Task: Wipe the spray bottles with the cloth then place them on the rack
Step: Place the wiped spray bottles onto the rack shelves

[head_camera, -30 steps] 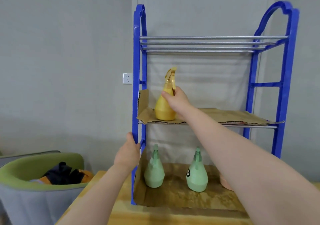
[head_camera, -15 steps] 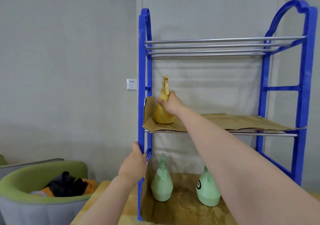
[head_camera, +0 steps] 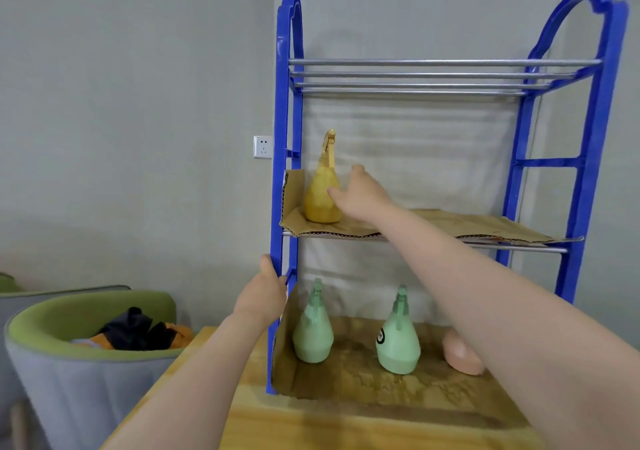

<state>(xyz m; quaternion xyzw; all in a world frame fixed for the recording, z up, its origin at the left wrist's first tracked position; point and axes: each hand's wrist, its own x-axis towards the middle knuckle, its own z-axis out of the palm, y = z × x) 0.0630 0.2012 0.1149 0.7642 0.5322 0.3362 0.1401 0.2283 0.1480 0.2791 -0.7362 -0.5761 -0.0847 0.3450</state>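
The right hand [head_camera: 360,196] is opening and letting go of the yellow spray bottle [head_camera: 322,197], now standing on the rack's [head_camera: 279,158] middle cardboard shelf, while the left hand [head_camera: 264,297] is gripping the blue post, so this placement looks finished.

pink object [head_camera: 462,354] partly hidden behind right forearm, armchair [head_camera: 79,363] cut off at left edge

Left hand [head_camera: 263,297] raised, fingers curled round the rack's [head_camera: 278,186] left front post. Right arm outstretched; right hand [head_camera: 360,195] loosely spread by the middle shelf, right of that post.
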